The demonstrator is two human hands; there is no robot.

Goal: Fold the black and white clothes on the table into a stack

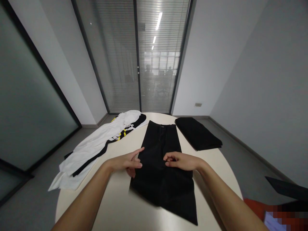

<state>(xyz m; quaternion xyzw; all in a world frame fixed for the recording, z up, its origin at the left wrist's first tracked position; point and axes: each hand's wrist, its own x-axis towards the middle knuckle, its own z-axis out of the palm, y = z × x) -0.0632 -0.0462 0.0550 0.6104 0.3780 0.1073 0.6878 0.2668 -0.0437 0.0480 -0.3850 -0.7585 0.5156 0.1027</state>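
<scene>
A pair of black trousers (161, 150) lies flat on the round cream table (115, 205), waistband at the far end. My left hand (128, 162) rests at the trousers' left edge, index finger pointing out, other fingers curled onto the cloth. My right hand (180, 160) lies on the middle of the trousers, fingers bent and pinched together on the fabric.
A heap of white and black garments with yellow stripes (101, 144) lies at the table's left, hanging over the edge. A folded black garment (197, 133) sits at the far right. Glass doors with blinds (139, 64) stand behind. A red object (255, 205) shows at lower right.
</scene>
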